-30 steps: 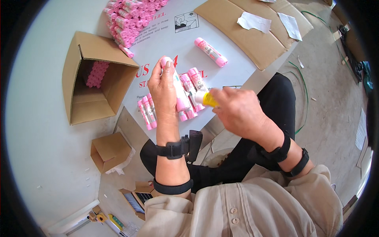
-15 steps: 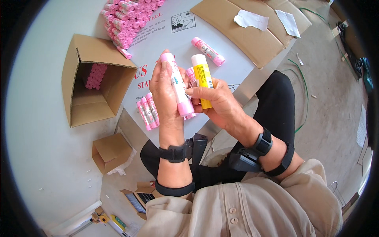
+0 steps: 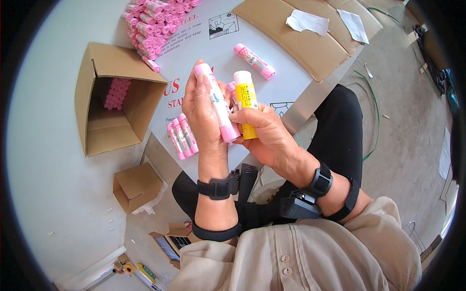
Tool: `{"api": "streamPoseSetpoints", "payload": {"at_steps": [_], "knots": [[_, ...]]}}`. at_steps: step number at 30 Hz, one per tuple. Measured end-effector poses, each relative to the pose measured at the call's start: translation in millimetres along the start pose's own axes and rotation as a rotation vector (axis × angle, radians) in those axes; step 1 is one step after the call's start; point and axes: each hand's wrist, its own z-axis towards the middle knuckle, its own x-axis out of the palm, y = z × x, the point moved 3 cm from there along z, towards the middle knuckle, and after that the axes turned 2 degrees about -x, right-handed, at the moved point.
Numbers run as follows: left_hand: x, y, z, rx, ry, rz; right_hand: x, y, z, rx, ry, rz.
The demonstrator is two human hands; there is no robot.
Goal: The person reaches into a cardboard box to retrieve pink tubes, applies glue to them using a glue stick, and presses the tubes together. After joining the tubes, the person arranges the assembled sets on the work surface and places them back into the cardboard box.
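Observation:
My left hand point(image 3: 199, 121) is closed around a pink-and-white glue stick point(image 3: 218, 105), which stands tilted along the palm. Beside it, my right hand point(image 3: 274, 133) grips a yellow glue stick point(image 3: 248, 97) with a white top, thumb across its label. The two sticks are close together above the table, with the right fingertips near the pink one's lower end. Part of another pink stick point(image 3: 232, 90) shows between them; what supports it is hidden. Several pink glue sticks point(image 3: 182, 137) lie side by side left of my left wrist, and one more point(image 3: 254, 61) rests beyond my hands.
A large pile of pink sticks point(image 3: 154, 29) covers the table's far left. An open carton point(image 3: 121, 128) with pink sticks inside stands at left, above a smaller box point(image 3: 138, 186). Flattened cardboard point(image 3: 301, 46) with torn white paper point(image 3: 307, 22) lies at the far right of the table point(image 3: 189, 63).
My right hand has lowered slightly with the yellow glue stick, whose top now leans a little more left. The pink stick in my left hand leans slightly more too. Both grips are kept.

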Motion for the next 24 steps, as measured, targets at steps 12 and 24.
{"api": "streamPoseSetpoints", "payload": {"at_steps": [12,24], "knots": [[4,-4,-3,-0.012,0.086,-0.018,-2,-5,-4,0.059,-0.034,0.187],[2,0,-2,0.037,0.099,-0.022,1,-3,-3,-0.016,-0.027,0.038]]}}
